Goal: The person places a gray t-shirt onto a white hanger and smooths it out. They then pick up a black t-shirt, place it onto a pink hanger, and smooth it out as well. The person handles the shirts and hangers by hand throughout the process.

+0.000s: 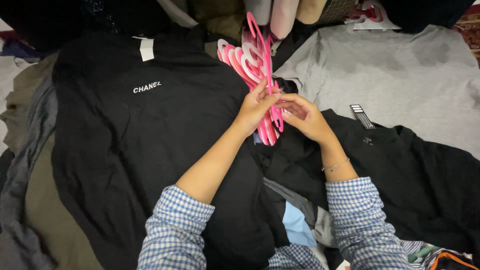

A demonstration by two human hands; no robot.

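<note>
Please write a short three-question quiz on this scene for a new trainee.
1. True or false: both hands touch the bunch of pink hangers.
2. Which garment lies flat to the left of the left hand? A) black T-shirt with small white lettering B) red jacket C) white towel
3. What does the person wear on the wrist of the right hand?

Key
1. True: the fingers of both hands meet on a pink hanger at the near end of the bunch.
2. A: the black T-shirt; the grey T-shirt lies at upper right.
3. A thin bracelet, just above the blue checked sleeve.
</note>
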